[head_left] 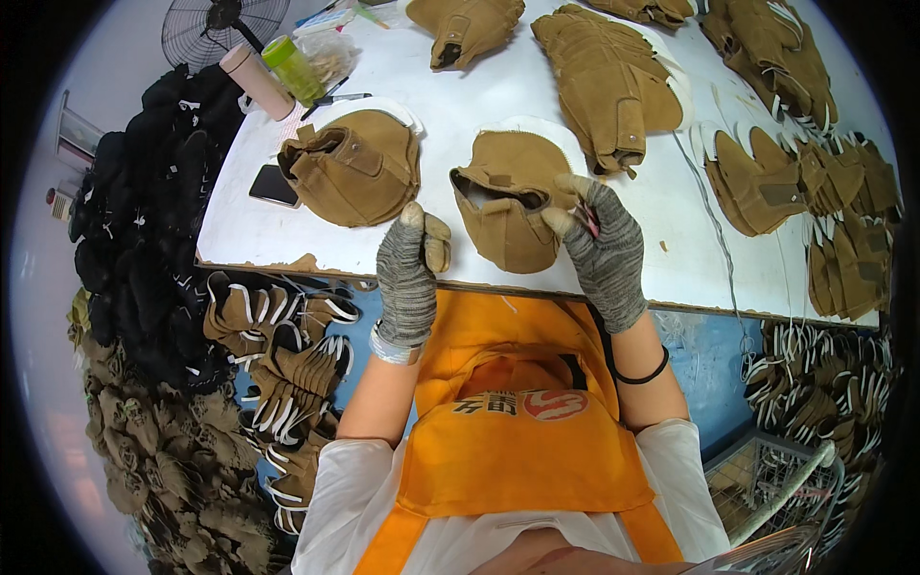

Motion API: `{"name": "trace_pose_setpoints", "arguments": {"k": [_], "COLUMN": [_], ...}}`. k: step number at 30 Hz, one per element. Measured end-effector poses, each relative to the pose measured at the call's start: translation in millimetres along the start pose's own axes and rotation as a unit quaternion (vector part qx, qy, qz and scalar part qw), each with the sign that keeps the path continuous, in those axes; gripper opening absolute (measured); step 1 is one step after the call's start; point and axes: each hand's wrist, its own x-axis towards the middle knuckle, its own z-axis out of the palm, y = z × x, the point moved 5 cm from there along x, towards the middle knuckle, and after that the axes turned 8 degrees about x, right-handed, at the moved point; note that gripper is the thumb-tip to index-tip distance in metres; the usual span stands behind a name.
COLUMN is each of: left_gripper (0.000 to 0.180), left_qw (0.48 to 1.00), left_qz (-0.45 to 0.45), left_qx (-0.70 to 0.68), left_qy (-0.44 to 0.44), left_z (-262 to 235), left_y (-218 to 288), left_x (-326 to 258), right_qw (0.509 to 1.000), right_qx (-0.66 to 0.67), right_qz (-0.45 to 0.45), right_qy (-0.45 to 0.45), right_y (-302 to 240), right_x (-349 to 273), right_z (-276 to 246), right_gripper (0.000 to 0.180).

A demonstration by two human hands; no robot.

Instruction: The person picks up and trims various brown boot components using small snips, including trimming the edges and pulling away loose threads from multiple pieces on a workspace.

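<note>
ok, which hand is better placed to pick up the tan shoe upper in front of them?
Right, probably. The right hand is already against the shoe upper; the left hand is raised beside it, apart.

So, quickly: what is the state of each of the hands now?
Left hand: closed, nothing visible in it.
Right hand: closed on a small tool, touching the tan shoe upper.

Dark phone (274, 186), screen blank, flat on table, left of left hand (407, 278). Clear plastic bag (329, 53) far beyond it.
</note>
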Motion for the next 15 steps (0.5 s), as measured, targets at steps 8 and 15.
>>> {"name": "trace_pose_setpoints", "arguments": {"k": [8,15], "left_gripper": [0.023,0.060], "left_qw": [0.995,0.936], "left_qz": [-0.036,-0.108], "left_qx": [0.058,-0.290], "left_qy": [-0.075,-0.167], "left_z": [14.4,51.7], "left_y": [-36.5,-9.8], "left_x": [-19.7,-39.5], "right_qw": [0.988,0.998], "right_qx": [-0.143,0.039], "right_qz": [0.024,0.047], "right_qy": [-0.048,0.017], "right_y": [6.2,-24.8], "right_x": [1.7,15.8], "right_z": [13.4,-26.1], "right_gripper": [0.030,0.037]}}
